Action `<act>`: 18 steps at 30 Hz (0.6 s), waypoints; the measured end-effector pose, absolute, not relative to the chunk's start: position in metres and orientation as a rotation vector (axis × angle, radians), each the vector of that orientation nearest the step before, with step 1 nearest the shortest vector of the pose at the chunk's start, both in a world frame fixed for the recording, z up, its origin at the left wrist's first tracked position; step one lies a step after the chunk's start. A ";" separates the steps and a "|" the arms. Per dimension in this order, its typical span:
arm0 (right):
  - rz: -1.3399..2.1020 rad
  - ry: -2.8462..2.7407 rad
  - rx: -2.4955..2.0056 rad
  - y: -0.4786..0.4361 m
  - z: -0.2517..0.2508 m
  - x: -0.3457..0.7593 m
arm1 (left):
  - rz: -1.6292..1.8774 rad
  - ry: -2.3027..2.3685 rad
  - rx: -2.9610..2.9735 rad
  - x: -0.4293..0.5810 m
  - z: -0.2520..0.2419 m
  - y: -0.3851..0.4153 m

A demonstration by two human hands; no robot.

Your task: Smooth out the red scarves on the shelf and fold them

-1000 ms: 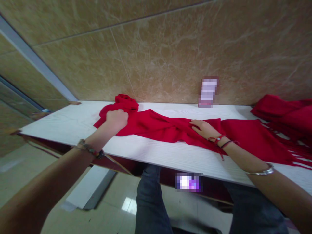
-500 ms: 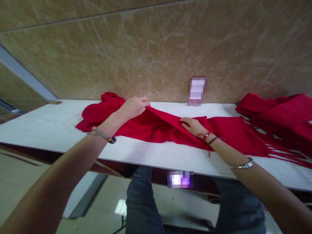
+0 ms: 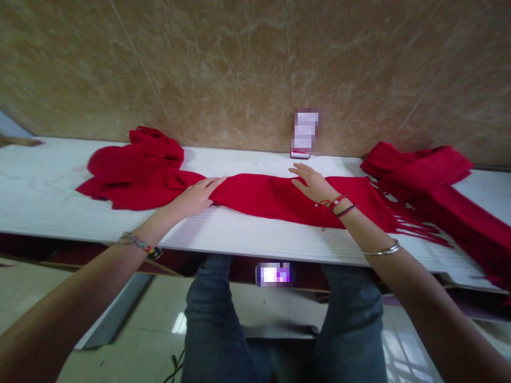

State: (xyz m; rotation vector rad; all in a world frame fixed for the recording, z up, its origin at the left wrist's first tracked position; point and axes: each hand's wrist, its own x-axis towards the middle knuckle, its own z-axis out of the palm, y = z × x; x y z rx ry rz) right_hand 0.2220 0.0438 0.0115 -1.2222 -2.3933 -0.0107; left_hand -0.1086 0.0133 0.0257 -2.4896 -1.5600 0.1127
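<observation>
A long red scarf lies stretched along a white table, folded lengthwise in the middle, bunched at its left end and fringed at its right end. My left hand lies flat and open on the scarf's near edge, fingers pointing right. My right hand rests flat and open on the scarf's far edge, a little right of centre. Both wrists carry bracelets.
More red scarf fabric is piled at the table's right end. A small blurred card stands against the tiled wall behind. My legs in dark jeans show under the table's front edge, over a glossy floor.
My left hand let go of the lifted scarf edge and now lies flat on the scarf. The cloth is flatter and folded. The view has swung to the right.
</observation>
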 end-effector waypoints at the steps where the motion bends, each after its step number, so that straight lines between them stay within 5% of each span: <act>1: -0.015 -2.385 -1.251 0.044 0.011 0.232 | 0.130 -1.603 -2.477 -0.110 0.024 0.012; 13: -0.034 -2.648 -1.401 0.050 -0.007 0.299 | 0.528 -2.262 -1.970 -0.068 0.062 0.003; 18: -0.113 -2.670 -1.374 0.051 -0.007 0.304 | 0.521 -1.963 -2.279 -0.036 0.061 0.022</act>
